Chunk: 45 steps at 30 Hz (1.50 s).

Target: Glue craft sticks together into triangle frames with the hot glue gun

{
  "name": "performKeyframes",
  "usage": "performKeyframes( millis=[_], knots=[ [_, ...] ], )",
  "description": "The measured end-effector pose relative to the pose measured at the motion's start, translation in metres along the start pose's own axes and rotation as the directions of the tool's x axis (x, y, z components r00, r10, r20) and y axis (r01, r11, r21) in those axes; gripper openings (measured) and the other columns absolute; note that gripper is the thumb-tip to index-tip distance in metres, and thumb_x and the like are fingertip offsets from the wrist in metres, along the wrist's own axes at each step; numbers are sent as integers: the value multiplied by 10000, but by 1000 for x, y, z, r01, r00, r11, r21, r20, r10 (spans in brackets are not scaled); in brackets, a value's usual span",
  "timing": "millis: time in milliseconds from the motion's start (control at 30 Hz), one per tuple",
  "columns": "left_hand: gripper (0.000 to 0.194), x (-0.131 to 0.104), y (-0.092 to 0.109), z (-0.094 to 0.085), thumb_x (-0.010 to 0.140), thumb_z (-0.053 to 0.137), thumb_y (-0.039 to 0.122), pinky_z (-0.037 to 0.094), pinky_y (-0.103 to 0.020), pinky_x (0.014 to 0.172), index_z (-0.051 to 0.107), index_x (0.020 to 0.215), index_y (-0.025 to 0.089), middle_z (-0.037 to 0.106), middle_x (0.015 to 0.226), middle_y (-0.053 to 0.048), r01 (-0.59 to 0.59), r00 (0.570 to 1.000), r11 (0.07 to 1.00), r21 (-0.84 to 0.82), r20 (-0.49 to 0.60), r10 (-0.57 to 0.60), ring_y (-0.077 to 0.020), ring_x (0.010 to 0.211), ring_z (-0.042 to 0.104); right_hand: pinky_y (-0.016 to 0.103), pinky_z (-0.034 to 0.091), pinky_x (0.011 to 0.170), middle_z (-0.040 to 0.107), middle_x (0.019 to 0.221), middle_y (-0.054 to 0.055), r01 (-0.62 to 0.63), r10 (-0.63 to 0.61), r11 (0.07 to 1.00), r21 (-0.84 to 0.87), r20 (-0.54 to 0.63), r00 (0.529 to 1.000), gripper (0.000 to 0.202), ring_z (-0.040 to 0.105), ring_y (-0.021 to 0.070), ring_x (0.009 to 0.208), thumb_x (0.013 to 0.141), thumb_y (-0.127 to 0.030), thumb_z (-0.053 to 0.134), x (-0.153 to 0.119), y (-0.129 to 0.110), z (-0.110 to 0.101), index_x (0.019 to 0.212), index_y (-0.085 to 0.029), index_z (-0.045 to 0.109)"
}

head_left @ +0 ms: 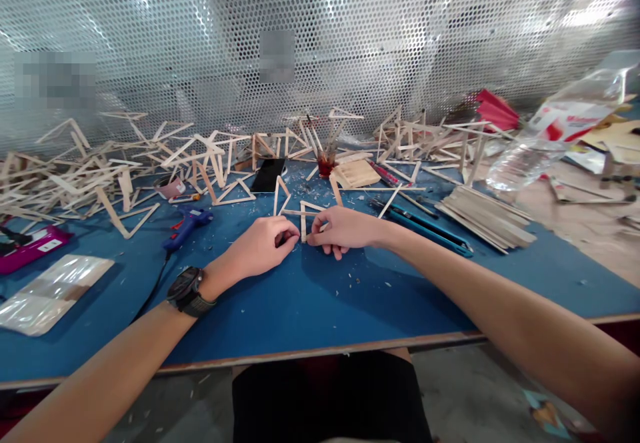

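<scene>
In the head view a small frame of flat wooden craft sticks [303,221] stands between my hands on the blue tabletop. My right hand [340,229] is closed, its thumb and forefinger pinched at the frame's lower end. My left hand [267,244] is curled with fingertips pressed together beside the same end; whatever lies in its pinch is too small to make out. Just behind, a bent stick piece [281,196] stands upright. A blue glue gun [187,226] lies left of my left hand, its cord running toward the table's front edge.
Joined stick pieces [55,163] pile along the back. A blue utility knife [430,228] and loose sticks [485,217] lie to the right, a plastic bottle [555,126] beyond. A phone [269,175], a cup [326,165] and a clear packet [55,293] are also on the table [300,316].
</scene>
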<state>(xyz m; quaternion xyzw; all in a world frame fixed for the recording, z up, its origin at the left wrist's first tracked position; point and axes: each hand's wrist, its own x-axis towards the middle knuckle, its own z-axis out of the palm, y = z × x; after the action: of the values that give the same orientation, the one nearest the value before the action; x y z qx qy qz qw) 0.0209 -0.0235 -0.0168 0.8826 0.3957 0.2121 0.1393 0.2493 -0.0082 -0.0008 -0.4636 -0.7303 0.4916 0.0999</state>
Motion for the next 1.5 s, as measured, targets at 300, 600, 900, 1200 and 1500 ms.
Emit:
performKeyframes(
  millis=[300,600,900,1200,1500],
  knots=[
    [159,0,3,-1,942,585,223,425,-281,623,728,881,187,625,756,-15,-16,1000,1000,8,-9,16,-140,662,559,218,493,480,700,675,-8,3,-4,1000,10,33,999,363,656,128,535,751,-507,797,0,-2,-2,875,-211,627],
    [162,0,3,-2,947,574,218,418,-279,635,727,897,195,626,752,-5,-4,1000,1000,-5,2,4,-135,656,556,221,483,474,697,674,-17,-4,4,1000,22,20,1000,407,644,120,522,738,-539,805,2,1,-1,888,-211,617],
    [157,0,4,-3,940,576,213,413,-278,633,721,885,191,630,748,-8,-5,1000,1000,2,0,5,-136,655,551,217,469,462,691,657,-16,-7,7,999,36,11,1000,384,632,116,507,758,-522,791,2,1,-1,885,-206,614],
    [160,0,2,-1,943,576,224,424,-279,631,719,883,188,627,743,-11,-18,1000,1000,3,-4,18,-139,648,550,219,472,481,687,646,-18,-26,27,999,23,-2,1000,320,628,112,508,781,-477,776,2,-1,0,853,-206,622],
    [171,0,3,-2,949,573,238,417,-275,624,716,871,187,614,742,-12,-5,1000,1000,5,-1,5,-139,645,541,221,474,480,687,655,-10,-4,4,1000,16,-1,1000,274,629,116,504,802,-435,752,1,0,-1,862,-201,623]
  ],
)
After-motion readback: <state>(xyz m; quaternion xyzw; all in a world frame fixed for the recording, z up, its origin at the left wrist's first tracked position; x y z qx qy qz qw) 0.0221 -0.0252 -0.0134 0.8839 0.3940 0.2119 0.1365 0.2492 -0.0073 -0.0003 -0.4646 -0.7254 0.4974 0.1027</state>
